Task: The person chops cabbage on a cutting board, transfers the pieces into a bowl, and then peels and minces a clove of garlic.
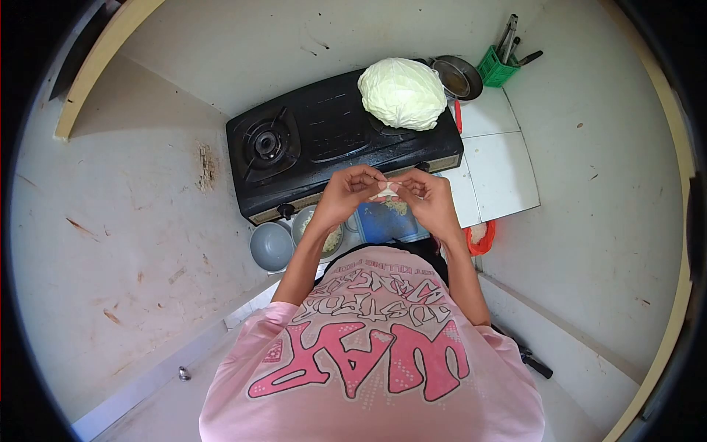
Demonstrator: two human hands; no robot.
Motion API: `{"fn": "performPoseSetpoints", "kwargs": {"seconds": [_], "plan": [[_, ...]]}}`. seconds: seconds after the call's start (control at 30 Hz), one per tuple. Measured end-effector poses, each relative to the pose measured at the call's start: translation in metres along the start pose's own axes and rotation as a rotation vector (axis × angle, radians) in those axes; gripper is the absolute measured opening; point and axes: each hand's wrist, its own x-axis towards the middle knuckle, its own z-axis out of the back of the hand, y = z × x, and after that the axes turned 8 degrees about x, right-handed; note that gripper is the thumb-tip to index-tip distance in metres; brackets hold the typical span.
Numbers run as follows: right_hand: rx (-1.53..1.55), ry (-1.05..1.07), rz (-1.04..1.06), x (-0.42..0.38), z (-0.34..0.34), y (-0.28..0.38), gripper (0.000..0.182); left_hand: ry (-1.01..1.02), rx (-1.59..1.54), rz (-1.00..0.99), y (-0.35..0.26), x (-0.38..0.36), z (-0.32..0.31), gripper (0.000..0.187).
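Observation:
Both my hands meet in front of the stove, pinching a small whitish piece (387,191) between thumbs and fingers. My left hand (349,193) grips its left side, and my right hand (428,197) grips its right side. The piece is too small to identify for certain. Below it lies a blue board (377,225) with pale chopped bits (398,208) on it, partly hidden by my hands. A bowl (331,241) holding pale shreds stands left of the board, partly behind my left forearm.
A black two-burner stove (331,132) carries a large cabbage (402,94). Behind it on the right are a dark pan (456,76) and a green basket (496,68) of utensils. A grey bowl (271,246) stands left, an orange-red bag (482,238) right.

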Motion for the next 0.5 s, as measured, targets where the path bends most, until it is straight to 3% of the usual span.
{"fn": "performPoseSetpoints", "kwargs": {"seconds": [0.3, 0.4, 0.5], "plan": [[0.252, 0.039, -0.058, 0.0007, 0.0033, -0.0079, 0.012, -0.044, 0.099, -0.089, 0.0005, 0.0025, -0.0014, 0.019], [0.217, 0.032, -0.084, -0.0001, 0.0045, -0.0085, 0.012, -0.039, 0.163, -0.091, -0.0005, 0.0009, -0.0031, 0.018], [0.194, 0.002, -0.065, -0.0010, 0.0037, -0.0094, 0.011, -0.013, 0.035, -0.005, -0.0048, -0.0010, -0.0028, 0.017]]}}
